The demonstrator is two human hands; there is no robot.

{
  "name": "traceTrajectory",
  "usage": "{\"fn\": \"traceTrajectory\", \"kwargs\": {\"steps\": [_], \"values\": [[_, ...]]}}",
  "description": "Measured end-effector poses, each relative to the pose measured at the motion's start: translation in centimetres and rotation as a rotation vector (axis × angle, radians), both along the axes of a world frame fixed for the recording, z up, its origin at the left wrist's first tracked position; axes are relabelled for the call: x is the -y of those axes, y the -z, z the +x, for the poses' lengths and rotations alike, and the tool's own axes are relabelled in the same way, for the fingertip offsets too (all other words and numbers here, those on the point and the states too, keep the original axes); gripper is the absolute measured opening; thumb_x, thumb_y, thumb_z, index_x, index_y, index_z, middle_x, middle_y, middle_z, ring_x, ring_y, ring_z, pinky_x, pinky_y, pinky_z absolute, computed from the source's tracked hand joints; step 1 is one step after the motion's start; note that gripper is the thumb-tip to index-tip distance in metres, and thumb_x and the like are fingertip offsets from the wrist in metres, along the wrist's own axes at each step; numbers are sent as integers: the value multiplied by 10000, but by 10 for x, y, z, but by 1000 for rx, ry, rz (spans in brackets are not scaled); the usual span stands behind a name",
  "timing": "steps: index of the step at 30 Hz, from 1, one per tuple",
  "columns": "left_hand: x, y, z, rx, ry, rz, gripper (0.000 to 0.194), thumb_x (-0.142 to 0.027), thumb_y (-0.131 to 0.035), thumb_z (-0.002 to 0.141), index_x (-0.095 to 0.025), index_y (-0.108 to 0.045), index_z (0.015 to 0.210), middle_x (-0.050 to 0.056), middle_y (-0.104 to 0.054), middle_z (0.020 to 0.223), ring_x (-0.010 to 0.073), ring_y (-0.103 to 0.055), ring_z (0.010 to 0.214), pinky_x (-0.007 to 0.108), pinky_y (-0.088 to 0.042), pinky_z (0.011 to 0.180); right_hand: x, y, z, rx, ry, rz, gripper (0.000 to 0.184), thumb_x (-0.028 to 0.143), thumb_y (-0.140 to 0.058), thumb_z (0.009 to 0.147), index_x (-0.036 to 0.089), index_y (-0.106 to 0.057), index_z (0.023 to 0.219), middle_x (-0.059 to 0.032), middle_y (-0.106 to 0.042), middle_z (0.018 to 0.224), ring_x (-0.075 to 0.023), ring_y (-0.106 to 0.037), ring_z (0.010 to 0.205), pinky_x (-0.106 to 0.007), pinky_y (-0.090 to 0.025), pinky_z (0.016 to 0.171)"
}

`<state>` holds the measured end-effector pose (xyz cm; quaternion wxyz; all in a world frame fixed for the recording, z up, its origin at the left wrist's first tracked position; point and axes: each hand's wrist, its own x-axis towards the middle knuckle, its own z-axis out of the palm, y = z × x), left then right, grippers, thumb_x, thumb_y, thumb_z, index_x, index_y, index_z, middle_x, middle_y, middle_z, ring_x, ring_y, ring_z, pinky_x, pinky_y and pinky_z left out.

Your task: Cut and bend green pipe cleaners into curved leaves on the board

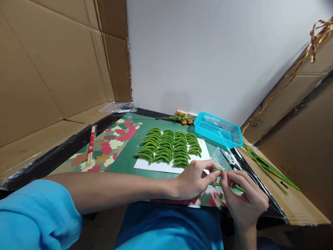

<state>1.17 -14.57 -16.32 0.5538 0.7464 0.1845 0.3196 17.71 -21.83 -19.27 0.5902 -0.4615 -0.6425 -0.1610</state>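
My left hand (195,180) and my right hand (243,198) meet near the front right of the green mat (125,163). Both pinch a short green pipe cleaner piece (215,170) between their fingertips. Its far end sticks out below my right fingers towards the right. Just beyond my hands, several bent green pipe cleaner pieces (169,147) lie in rows on a white sheet (156,165).
A turquoise plastic basket (218,129) stands at the back right. Long green stems (267,166) lie on cardboard at the right. A wrapped pair of chopsticks (91,144) lies at the left. Small orange flowers (183,118) rest by the wall. Cardboard walls stand at the left and right.
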Motion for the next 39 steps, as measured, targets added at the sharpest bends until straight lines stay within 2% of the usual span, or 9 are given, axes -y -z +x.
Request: {"fn": "traceTrajectory", "kwargs": {"steps": [4, 8, 10, 13, 17, 24, 30, 35, 39], "values": [[-1, 3, 0, -39, -10, 10, 258, -403, -558, 1036, -164, -626, 966, -35, -609, 714, 67, -539, 436, 179, -386, 438, 0, 2, 4, 25, -6, -39, 196, 28, -776, 880, 206, -732, 949, -1, -690, 820, -105, -565, 594, -256, -486, 567], [-2, 4, 0, -30, 5, 24, 256, -402, -567, 1030, -162, -622, 959, -31, -605, 711, 76, -550, 471, 182, -424, 481, 0, 1, 8, 50, -89, -83, 221, 21, -741, 895, 198, -717, 1026, -25, -689, 889, -119, -589, 636, -258, -496, 574], [-2, 3, 0, -26, -1, 31, 239, -384, -577, 1023, -164, -619, 941, -33, -603, 696, 79, -560, 494, 177, -427, 499, 1, -1, 9, 44, -130, -127, 196, 33, -725, 904, 195, -701, 1011, -28, -671, 887, -124, -580, 644, -262, -489, 569], [-1, -1, -1, -52, -1, -36, 254, -407, -566, 1028, -178, -602, 926, -50, -580, 638, 80, -533, 434, 178, -378, 434, 2, -3, 10, 25, -160, -188, 150, 53, -712, 920, 196, -677, 946, -7, -631, 820, -119, -550, 626, -260, -474, 566], [2, -5, -1, -65, -18, -103, 296, -467, -572, 1023, -189, -593, 924, -71, -529, 571, 86, -493, 372, 186, -332, 378, 3, -2, 8, 2, -151, -204, 145, 66, -726, 915, 200, -672, 922, 27, -572, 727, -117, -527, 607, -259, -467, 578], [-1, -2, 1, -42, -51, -45, 253, -429, -577, 1023, -187, -603, 949, -66, -551, 627, 85, -519, 430, 196, -377, 452, 4, -5, 9, 71, -103, -211, 133, 81, -716, 932, 208, -677, 920, 36, -570, 729, -101, -519, 591, -240, -463, 576], [-2, -2, 1, -27, -64, -8, 225, -408, -593, 1013, -188, -635, 987, -67, -534, 592, 103, -537, 506, 203, -383, 524, 5, -6, 9, 45, -131, -229, 138, 79, -714, 930, 211, -676, 922, 38, -571, 722, -107, -521, 592, -247, -470, 579], [-1, 0, 1, -16, -13, -149, 277, -467, -604, 1008, -190, -617, 1009, -83, -498, 558, 92, -483, 406, 196, -337, 426, 4, -5, 12, 56, -137, -220, 131, 87, -723, 934, 214, -693, 943, 28, -619, 757, -107, -547, 589, -248, -484, 574], [-6, 4, 3, 84, 28, -288, 335, -509, -674, 966, -185, -591, 983, -61, -567, 704, 65, -490, 381, 184, -311, 355, 3, -3, 18, 24, -104, -181, 201, 121, -781, 919, 230, -733, 1081, 0, -706, 890, -106, -586, 579, -262, -522, 584]]}}
